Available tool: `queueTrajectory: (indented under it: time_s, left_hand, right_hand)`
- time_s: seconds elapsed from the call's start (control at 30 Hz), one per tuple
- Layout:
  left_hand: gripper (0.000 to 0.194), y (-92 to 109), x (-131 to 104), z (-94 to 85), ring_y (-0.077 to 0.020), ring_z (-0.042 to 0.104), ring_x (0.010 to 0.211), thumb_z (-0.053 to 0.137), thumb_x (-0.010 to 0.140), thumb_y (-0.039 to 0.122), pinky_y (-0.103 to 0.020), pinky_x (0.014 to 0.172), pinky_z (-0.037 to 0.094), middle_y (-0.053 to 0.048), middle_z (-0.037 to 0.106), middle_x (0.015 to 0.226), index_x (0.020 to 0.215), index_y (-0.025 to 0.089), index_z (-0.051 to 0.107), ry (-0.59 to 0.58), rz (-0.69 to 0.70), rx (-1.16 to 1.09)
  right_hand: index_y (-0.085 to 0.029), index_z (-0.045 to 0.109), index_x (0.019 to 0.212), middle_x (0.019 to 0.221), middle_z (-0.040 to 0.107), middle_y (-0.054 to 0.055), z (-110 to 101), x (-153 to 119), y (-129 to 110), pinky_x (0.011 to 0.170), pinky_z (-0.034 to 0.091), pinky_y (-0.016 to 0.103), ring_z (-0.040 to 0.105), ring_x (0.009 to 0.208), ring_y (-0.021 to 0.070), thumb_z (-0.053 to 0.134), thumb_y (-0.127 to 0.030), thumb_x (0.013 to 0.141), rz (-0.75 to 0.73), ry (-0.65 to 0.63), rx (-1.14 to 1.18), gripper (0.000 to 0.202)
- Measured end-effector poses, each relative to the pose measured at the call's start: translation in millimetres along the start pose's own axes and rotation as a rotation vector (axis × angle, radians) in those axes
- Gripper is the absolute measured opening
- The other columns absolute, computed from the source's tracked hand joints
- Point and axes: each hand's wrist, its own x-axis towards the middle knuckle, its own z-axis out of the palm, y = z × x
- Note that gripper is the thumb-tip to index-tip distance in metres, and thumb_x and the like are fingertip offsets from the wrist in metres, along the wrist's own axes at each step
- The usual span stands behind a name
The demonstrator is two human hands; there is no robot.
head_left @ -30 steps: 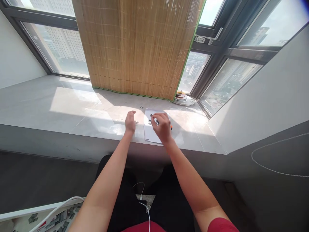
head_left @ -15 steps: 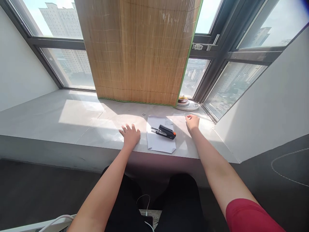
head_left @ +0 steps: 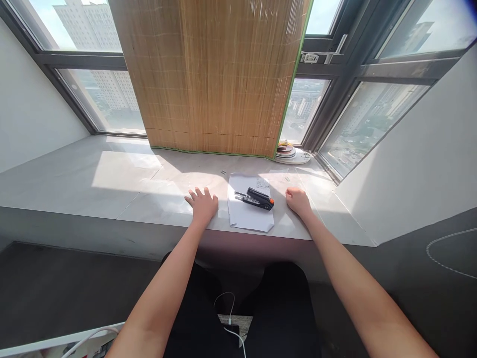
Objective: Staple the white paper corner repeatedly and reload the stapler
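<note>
Evidently neither hand has hold of the black stapler (head_left: 258,200); it lies on the white paper (head_left: 248,217) between the two of them, touched by no finger. Left of it, the left hand (head_left: 202,205) rests palm down on the pale sill (head_left: 173,174), fingers fanned wide, with nothing caught in them that I can see. On the other side, just past the paper's edge, the right hand (head_left: 298,200) is curled into a fist, fingers folded under, so I cannot tell whether anything small is tucked inside. The stapler's halves are parted, thin metal ends toward the left hand, orange tip nearer the right. I'd judge it light enough for one hand, stiff and smooth, perhaps loose at the hinge; the thick dark body on the right hand's side looks the best hold, away from those metal ends. The paper beneath seems limp and apt to slide, better pinched by an edge. Small grey strips (head_left: 287,178) lie just beyond the right fist, and a similar pair (head_left: 223,172) farther out, between left hand and paper; both look light, fragile, fingertip work.
</note>
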Motion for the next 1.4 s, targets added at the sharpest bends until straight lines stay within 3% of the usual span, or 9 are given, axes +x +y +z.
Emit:
queueTrajectory:
  time_s: [0.17, 0.33, 0.43, 0.57, 0.73, 0.93, 1.1, 1.2, 1.4]
  left_hand:
    - [0.047, 18, 48, -4.4, -0.0377, 0.058, 0.143, 0.038, 0.102, 0.017, -0.056, 0.119, 0.048, -0.025, 0.063, 0.149, 0.136, 0.011, 0.069, -0.026, 0.091, -0.231]
    - [0.062, 42, 101, 2.2, -0.0393, 0.025, 0.167, 0.049, 0.096, 0.015, -0.062, 0.13, 0.035, -0.016, 0.035, 0.178, 0.158, 0.014, 0.054, -0.138, 0.326, -0.13]
    - [0.061, 45, 110, 9.8, -0.0371, 0.034, 0.164, 0.046, 0.098, 0.012, -0.063, 0.128, 0.036, -0.015, 0.045, 0.173, 0.158, 0.019, 0.055, -0.194, 0.423, -0.087]
    - [0.044, 39, 98, 17.6, -0.0345, 0.065, 0.132, 0.041, 0.099, 0.008, -0.051, 0.113, 0.05, -0.021, 0.069, 0.139, 0.13, 0.017, 0.072, -0.114, 0.381, -0.094]
    - [0.024, 28, 68, 20.9, -0.033, 0.069, 0.11, 0.048, 0.101, 0.01, -0.042, 0.092, 0.055, -0.018, 0.071, 0.113, 0.098, 0.019, 0.07, 0.111, 0.384, -0.175]
    - [0.028, 38, 33, 16.9, -0.0265, 0.067, 0.096, 0.043, 0.109, 0.015, -0.037, 0.08, 0.055, -0.01, 0.07, 0.101, 0.126, 0.02, 0.065, 0.218, 0.608, -0.467]
    - [0.029, 43, 28, 12.1, -0.0273, 0.066, 0.107, 0.045, 0.11, 0.017, -0.041, 0.089, 0.057, -0.012, 0.071, 0.109, 0.128, 0.021, 0.068, 0.265, 0.699, -0.524]
    - [0.027, 42, 30, 11.4, -0.0279, 0.068, 0.109, 0.053, 0.107, 0.015, -0.042, 0.09, 0.059, -0.013, 0.073, 0.115, 0.128, 0.02, 0.069, 0.231, 0.654, -0.532]
    - [0.028, 41, 28, 11.8, -0.0254, 0.071, 0.109, 0.053, 0.109, 0.02, -0.041, 0.091, 0.061, -0.011, 0.076, 0.114, 0.132, 0.02, 0.07, 0.15, 0.767, -0.6]
  right_hand:
    - [-0.019, 0.061, 0.076, 0.092, 0.067, 0.011, 1, -8, -16, 0.07, 0.028, 0.032, 0.052, 0.079, 0.0207, 0.05, -0.012, 0.084, -0.032, -0.055, -0.25, 0.016]
    - [-0.02, 0.057, 0.075, 0.091, 0.065, 0.009, -4, -3, -20, 0.07, 0.028, 0.031, 0.051, 0.08, 0.0205, 0.046, -0.012, 0.089, -0.006, -0.098, -0.206, 0.019]
    - [-0.02, 0.055, 0.073, 0.089, 0.063, 0.008, -5, -4, -20, 0.07, 0.028, 0.032, 0.049, 0.079, 0.0205, 0.046, -0.011, 0.087, -0.002, -0.085, -0.163, 0.019]
    - [-0.021, 0.052, 0.071, 0.086, 0.062, 0.006, -5, -5, -20, 0.069, 0.029, 0.031, 0.049, 0.079, 0.0201, 0.046, -0.01, 0.084, -0.016, -0.072, -0.132, 0.018]
    - [-0.021, 0.048, 0.07, 0.083, 0.06, 0.005, -5, -5, -16, 0.068, 0.03, 0.031, 0.049, 0.077, 0.0196, 0.048, -0.01, 0.081, -0.014, -0.059, -0.109, 0.016]
    - [-0.022, 0.055, 0.073, 0.083, 0.061, 0.006, -11, -11, -25, 0.075, 0.041, 0.033, 0.055, 0.083, 0.0222, 0.05, -0.016, 0.079, -0.174, 0.076, 0.17, 0.01]
    - [-0.024, 0.066, 0.098, 0.098, 0.07, 0.006, -7, -31, -65, 0.081, 0.053, 0.036, 0.064, 0.09, 0.023, 0.058, -0.039, 0.098, -0.263, 0.091, 0.592, 0.017]
    - [-0.025, 0.068, 0.116, 0.111, 0.072, 0.008, 4, -41, -85, 0.089, 0.057, 0.042, 0.067, 0.101, 0.0271, 0.076, -0.049, 0.092, -0.404, -0.043, 0.563, 0.035]
    - [-0.024, 0.07, 0.123, 0.114, 0.074, 0.011, 20, -43, -86, 0.1, 0.058, 0.049, 0.069, 0.107, 0.0307, 0.074, -0.033, 0.093, -0.475, -0.115, 0.444, 0.032]
